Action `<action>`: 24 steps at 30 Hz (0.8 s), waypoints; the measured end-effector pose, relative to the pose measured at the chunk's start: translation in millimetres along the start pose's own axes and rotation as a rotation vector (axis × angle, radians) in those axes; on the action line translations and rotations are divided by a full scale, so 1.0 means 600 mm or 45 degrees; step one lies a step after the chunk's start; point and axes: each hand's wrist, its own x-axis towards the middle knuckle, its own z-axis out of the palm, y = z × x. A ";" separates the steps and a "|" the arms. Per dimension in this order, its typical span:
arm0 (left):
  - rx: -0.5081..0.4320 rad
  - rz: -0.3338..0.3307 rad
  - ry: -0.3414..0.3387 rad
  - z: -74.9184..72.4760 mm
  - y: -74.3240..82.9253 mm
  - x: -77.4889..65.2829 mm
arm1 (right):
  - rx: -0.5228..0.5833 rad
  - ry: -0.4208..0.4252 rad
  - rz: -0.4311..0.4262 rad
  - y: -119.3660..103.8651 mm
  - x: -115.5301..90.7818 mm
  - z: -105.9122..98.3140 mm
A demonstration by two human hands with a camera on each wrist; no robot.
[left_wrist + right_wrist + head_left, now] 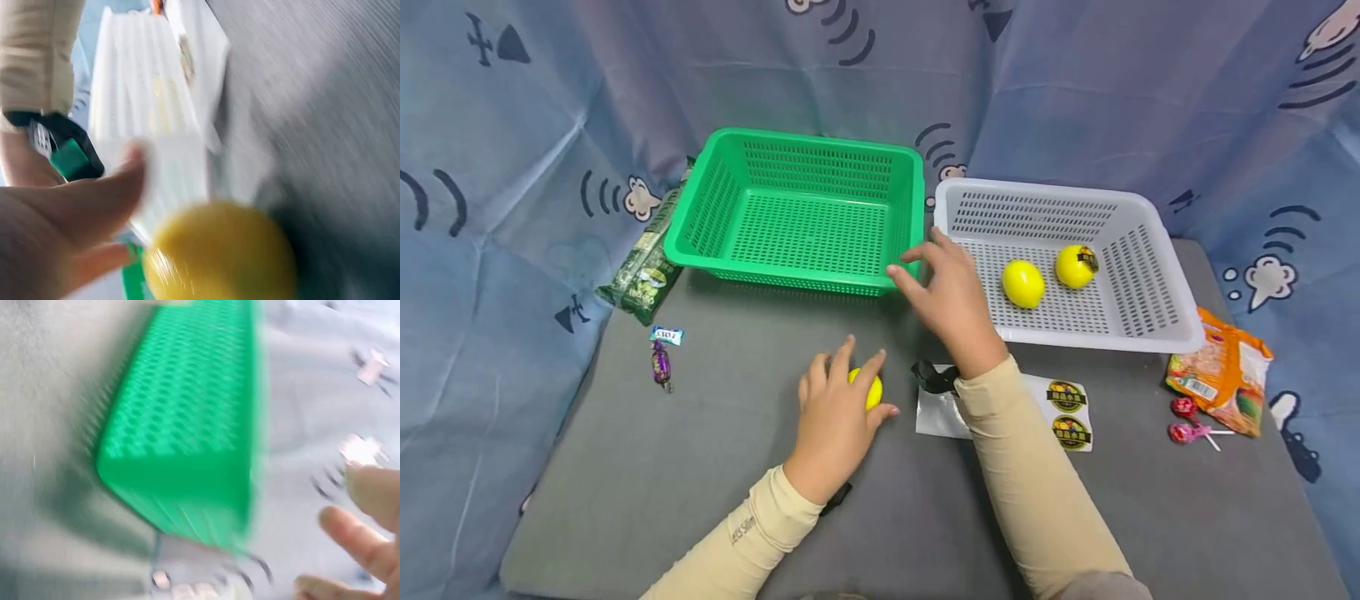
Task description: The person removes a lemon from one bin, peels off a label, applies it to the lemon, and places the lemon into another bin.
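Observation:
A yellow lemon [874, 390] lies on the grey table beside my left hand [831, 417], which reaches over it with fingers spread and thumb apart. In the left wrist view the lemon [219, 256] is large and blurred, with a gap between it and the thumb. My right hand [951, 296] hovers between the two baskets, holding nothing, with its fingers extended toward the corner of the green basket [805, 279]. Two more lemons sit in the white basket [1097, 340], one bearing a dark label [1086, 259].
A sheet of round black-and-gold stickers [1067, 396] lies under my right forearm. On the left are a green snack bag [651, 267] and two wrapped candies, one purple [661, 364]. An orange bag [1225, 371] and red lollipops [1183, 432] lie at right. A patterned curtain [850, 75] hangs behind.

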 end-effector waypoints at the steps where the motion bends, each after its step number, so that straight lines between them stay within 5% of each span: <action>1: 0.012 0.059 0.010 0.004 0.010 0.003 | 0.046 0.077 -0.002 0.011 -0.015 -0.013; 4: 0.032 0.267 -0.012 0.031 0.045 0.017 | 0.151 0.281 0.018 0.051 -0.070 -0.051; 7: 0.096 0.368 -0.181 0.072 0.077 0.040 | 0.177 0.362 0.101 0.093 -0.131 -0.077; 10: 0.202 0.333 -0.327 0.108 0.090 0.063 | 0.161 0.374 0.192 0.128 -0.186 -0.088; 14: 0.135 0.254 -0.386 0.122 0.084 0.078 | 0.161 0.383 0.281 0.149 -0.236 -0.085; 18: -0.231 0.138 -0.463 0.114 0.069 0.080 | 0.144 0.173 0.361 0.160 -0.260 -0.065; 21: -0.629 -0.028 -0.570 0.106 0.060 0.077 | 0.112 -0.038 0.401 0.164 -0.268 -0.047; 24: -0.976 -0.189 -0.628 0.100 0.058 0.071 | 0.095 -0.122 0.451 0.161 -0.271 -0.035</action>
